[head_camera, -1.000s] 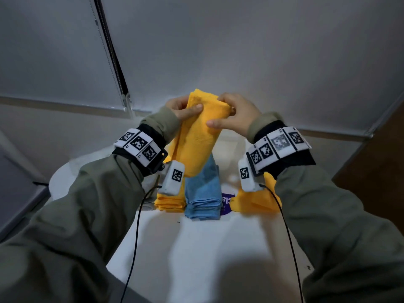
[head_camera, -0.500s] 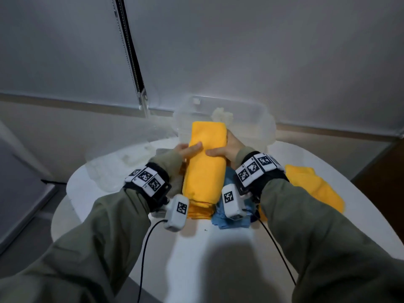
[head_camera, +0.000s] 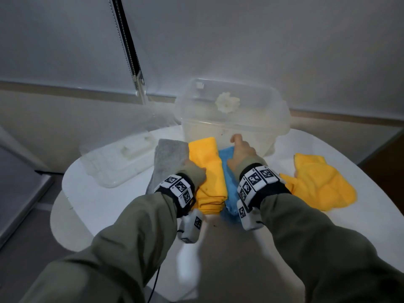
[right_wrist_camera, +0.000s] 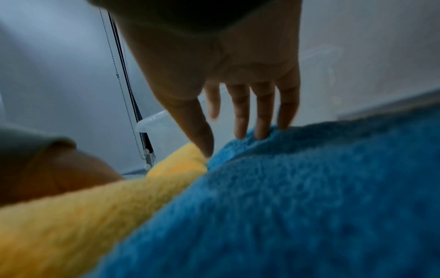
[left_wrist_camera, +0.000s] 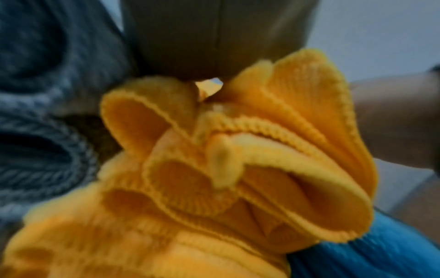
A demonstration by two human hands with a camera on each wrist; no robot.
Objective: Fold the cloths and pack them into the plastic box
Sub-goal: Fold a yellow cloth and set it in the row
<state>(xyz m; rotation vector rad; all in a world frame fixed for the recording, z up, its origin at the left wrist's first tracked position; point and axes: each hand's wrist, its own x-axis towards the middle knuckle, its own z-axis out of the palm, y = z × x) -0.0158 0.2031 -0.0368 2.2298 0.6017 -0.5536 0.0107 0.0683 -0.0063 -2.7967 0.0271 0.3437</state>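
A folded yellow cloth (head_camera: 207,171) lies on a yellow stack on the white table (head_camera: 105,202), between a folded grey cloth (head_camera: 168,158) and a folded blue cloth (head_camera: 227,182). My left hand (head_camera: 197,171) rests against the yellow cloth's left side, and the sleeve hides its fingers. In the left wrist view only the yellow folds (left_wrist_camera: 238,169), the grey cloth (left_wrist_camera: 47,94) and a blue edge (left_wrist_camera: 369,259) show. My right hand (head_camera: 240,153) lies on the blue cloth (right_wrist_camera: 309,197) with straight fingers (right_wrist_camera: 239,112), its thumb at the seam with the yellow cloth (right_wrist_camera: 83,206). The clear plastic box (head_camera: 231,125) stands just behind.
The box's clear lid (head_camera: 118,160) lies at the table's left rear. An unfolded yellow cloth (head_camera: 317,184) is spread to the right of my right arm. A blind cord (head_camera: 129,51) hangs in front of the wall behind.
The folded yellow cloth came down from in front of me onto the yellow stack. My right hand left it and moved onto the blue cloth. The view tilted down.
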